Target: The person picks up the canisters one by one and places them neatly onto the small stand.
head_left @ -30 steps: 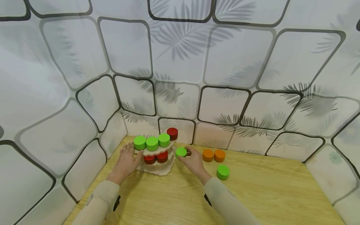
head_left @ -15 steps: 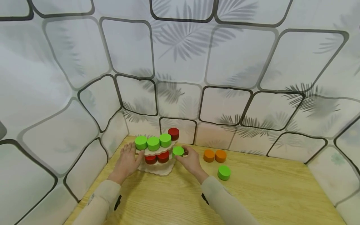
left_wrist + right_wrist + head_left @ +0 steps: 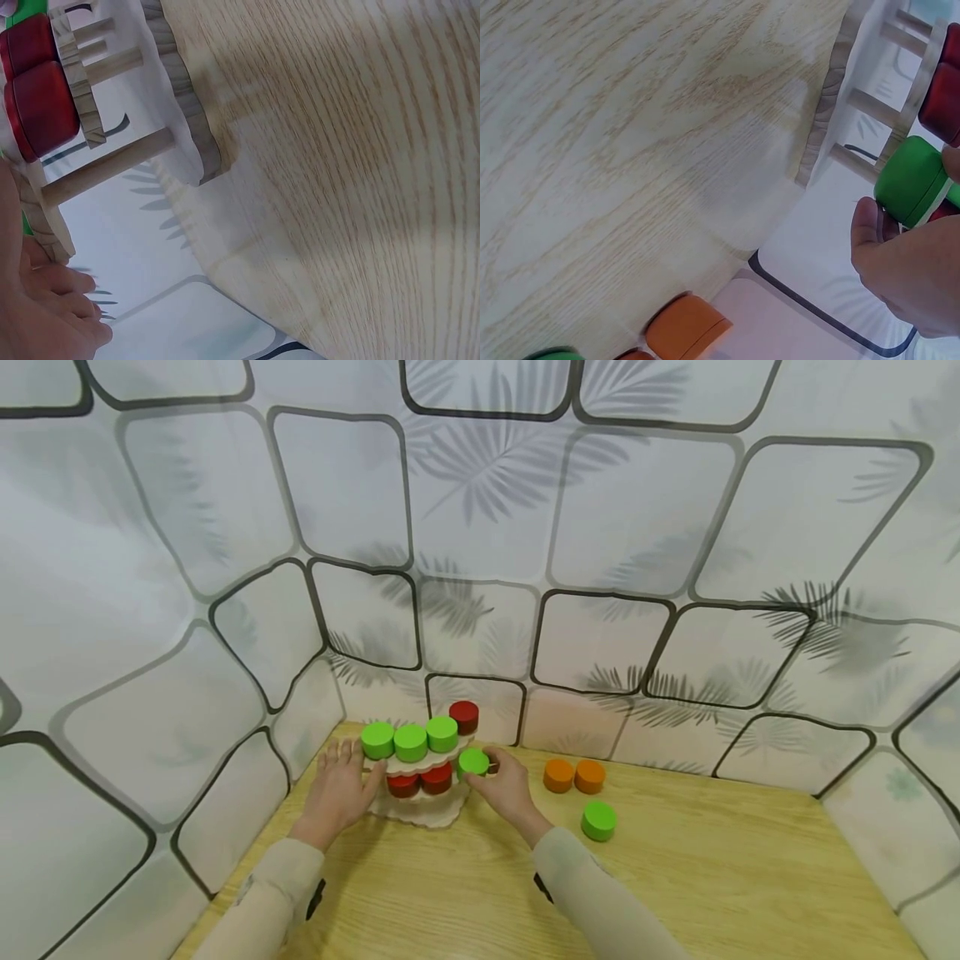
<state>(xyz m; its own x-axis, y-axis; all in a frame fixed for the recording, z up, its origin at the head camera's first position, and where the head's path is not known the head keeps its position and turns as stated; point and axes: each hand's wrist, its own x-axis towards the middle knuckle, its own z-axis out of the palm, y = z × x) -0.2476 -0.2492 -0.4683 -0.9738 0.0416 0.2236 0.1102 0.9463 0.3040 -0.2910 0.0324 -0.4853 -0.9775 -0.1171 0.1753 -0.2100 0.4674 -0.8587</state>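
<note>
A pale wooden tiered stand (image 3: pixel 420 810) with wavy-edged shelves stands at the back left. Several green round pieces (image 3: pixel 410 742) sit in a row on its upper tier, and red round pieces (image 3: pixel 437 778) lie on the tier below. My left hand (image 3: pixel 336 789) grips the upper tier's left end; the left wrist view shows curled fingers (image 3: pixel 64 292) at its edge. My right hand (image 3: pixel 510 785) pinches another green round piece (image 3: pixel 911 180), with a seam round its side, at the right end of the middle tier. The fingers partly hide this piece.
Two orange round pieces (image 3: pixel 573 776) lie side by side on the wooden table (image 3: pixel 712 868), right of my right hand. A loose green piece (image 3: pixel 598 821) is nearer the front. One dark red piece (image 3: pixel 464 717) sits high at the stand's back. Patterned walls (image 3: pixel 480 635) close off the back and sides.
My right hand has moved left with the green round piece, bringing it up to the stand's middle tier. The left hand has kept its place on the stand.
</note>
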